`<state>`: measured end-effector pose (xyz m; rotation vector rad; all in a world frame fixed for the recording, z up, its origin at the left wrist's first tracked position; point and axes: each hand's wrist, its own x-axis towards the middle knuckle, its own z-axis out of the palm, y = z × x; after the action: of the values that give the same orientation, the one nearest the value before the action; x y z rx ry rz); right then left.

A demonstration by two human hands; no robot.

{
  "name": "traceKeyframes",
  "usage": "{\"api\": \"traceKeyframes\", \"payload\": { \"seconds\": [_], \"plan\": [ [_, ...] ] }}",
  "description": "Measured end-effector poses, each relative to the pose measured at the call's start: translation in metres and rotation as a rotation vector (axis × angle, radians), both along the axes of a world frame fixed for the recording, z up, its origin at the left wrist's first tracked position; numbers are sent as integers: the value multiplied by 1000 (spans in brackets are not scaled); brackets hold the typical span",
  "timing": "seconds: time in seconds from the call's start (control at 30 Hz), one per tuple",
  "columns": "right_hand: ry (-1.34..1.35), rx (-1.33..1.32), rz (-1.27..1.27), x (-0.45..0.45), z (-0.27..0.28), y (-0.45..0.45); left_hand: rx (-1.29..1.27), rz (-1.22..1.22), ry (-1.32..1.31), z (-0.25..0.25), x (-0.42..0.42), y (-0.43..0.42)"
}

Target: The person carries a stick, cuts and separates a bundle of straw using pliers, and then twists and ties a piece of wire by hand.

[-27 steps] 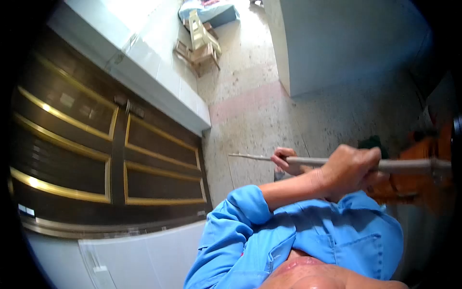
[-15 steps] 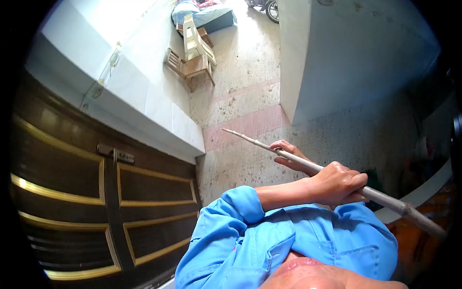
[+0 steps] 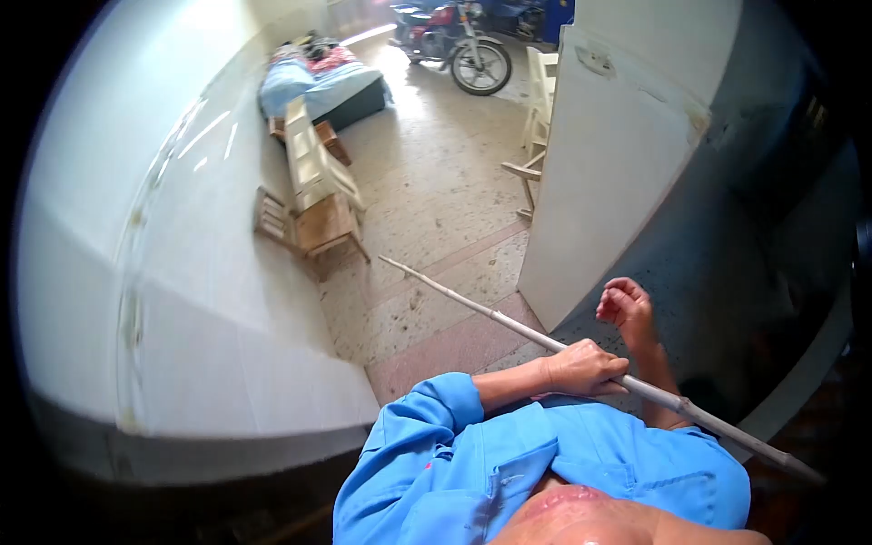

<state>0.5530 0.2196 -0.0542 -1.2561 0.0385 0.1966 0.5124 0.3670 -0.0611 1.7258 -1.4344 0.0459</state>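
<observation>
A long, thin, knotted wooden stick point(image 3: 522, 329) slants across in front of my chest, its thin tip up and left over the floor and its thicker end at the lower right. My left hand point(image 3: 586, 365) is closed around the stick near its middle. Above and to the right of it, my right hand point(image 3: 625, 304) is raised off the stick, its fingers loosely curled with nothing seen in them.
Ahead on the left are a wooden chair point(image 3: 327, 225), a pale chair point(image 3: 307, 163) and a bed with blue covers point(image 3: 322, 86). A motorcycle point(image 3: 450, 41) stands further back. A wall edge point(image 3: 595, 173) and another pale chair point(image 3: 540, 95) are on the right.
My right hand has come off the stick and moved right. The view has turned from the dark gold-trimmed door toward the room, bringing the motorcycle and bed into fuller view.
</observation>
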Motion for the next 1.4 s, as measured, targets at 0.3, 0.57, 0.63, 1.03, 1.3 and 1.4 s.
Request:
{"api": "traceKeyframes", "payload": {
  "seconds": [0.3, 0.57, 0.63, 1.03, 1.3, 1.4],
  "plan": [
    [-242, -18, 60, 106, 39, 68, 184, -212, -28, -51, 183, 70],
    [-29, -33, -9, 259, 26, 149, 204, -122, -283, -51, 373, 143],
    [-7, -40, -1, 297, 22, 167, 197, -132, -295, -67, 413, 155],
    [54, -210, -209, 509, 35, 271, 127, -210, -136, -64, 646, 229],
    [52, -318, -437, 620, 39, 255, -41, -310, -114, -62, 768, 183],
    [26, -314, -472, 669, 49, 242, -84, -336, -87, -48, 826, 165]
  ]
}}
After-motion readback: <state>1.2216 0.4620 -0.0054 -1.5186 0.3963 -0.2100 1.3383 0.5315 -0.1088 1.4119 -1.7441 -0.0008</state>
